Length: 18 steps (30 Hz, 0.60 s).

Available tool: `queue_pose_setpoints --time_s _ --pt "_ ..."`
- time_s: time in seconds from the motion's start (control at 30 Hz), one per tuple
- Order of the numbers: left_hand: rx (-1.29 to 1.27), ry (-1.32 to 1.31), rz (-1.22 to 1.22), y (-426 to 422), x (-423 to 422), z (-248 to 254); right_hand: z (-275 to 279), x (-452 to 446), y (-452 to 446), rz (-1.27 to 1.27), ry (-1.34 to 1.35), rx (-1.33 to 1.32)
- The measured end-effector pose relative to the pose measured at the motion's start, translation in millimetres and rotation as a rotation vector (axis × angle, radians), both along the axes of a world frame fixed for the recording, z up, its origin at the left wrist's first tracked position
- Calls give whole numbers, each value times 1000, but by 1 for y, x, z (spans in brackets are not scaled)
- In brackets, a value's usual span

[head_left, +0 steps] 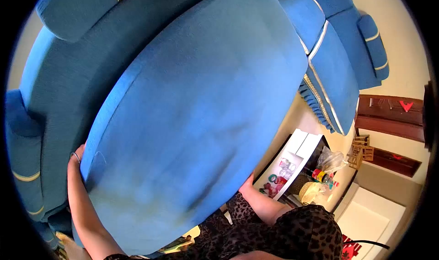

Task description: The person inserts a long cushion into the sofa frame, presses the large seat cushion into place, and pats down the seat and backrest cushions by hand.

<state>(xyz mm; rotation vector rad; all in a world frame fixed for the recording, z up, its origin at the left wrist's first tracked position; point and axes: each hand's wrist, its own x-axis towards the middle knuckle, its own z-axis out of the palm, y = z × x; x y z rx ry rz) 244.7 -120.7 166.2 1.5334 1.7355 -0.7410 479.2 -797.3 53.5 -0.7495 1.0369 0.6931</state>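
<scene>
Sofa (pixel 73 72): blue, along the left side.
Cushion (pixel 196 100): large, blue, in mid-view, in front of the sofa.
Table (pixel 307 142): white-topped, right of the cushion.
Left hand (pixel 80 153): clasping the cushion's left edge, fingers mostly hidden.
Right hand (pixel 247 185): clasping the opposite edge, fingertips hidden.
Bracelet (pixel 76 156): around the left wrist.

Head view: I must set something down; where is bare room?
The blue cushion, with left hand and right hand at its edges, is bare. The white tabletop looks bare at its end near the pleated skirt; its other end is crowded with clear containers, a plastic bag and bottle alongside.
</scene>
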Motion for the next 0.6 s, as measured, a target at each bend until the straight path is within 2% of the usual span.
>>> queue_pose_setpoints --time_s 0.4,0.6 --pt "-24 -34 3 50 38 -49 -26 3 29 81 -7 -82" --pt "3 -55 14 73 56 -66 -13 15 81 97 55 -68"
